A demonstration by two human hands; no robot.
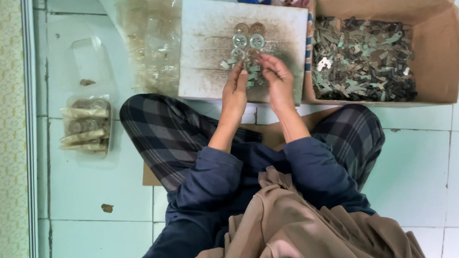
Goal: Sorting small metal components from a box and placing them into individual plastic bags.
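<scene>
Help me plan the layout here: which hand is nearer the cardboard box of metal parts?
Right. The right hand works over the white board, beside the cardboard box at its edge. The left hand sits on the far side of the right hand, farther away.

We count four round clear discs on one white board; one cardboard box at 2 o'clock, metal clips too many to count; one plastic bag at 9 o'clock.
</scene>
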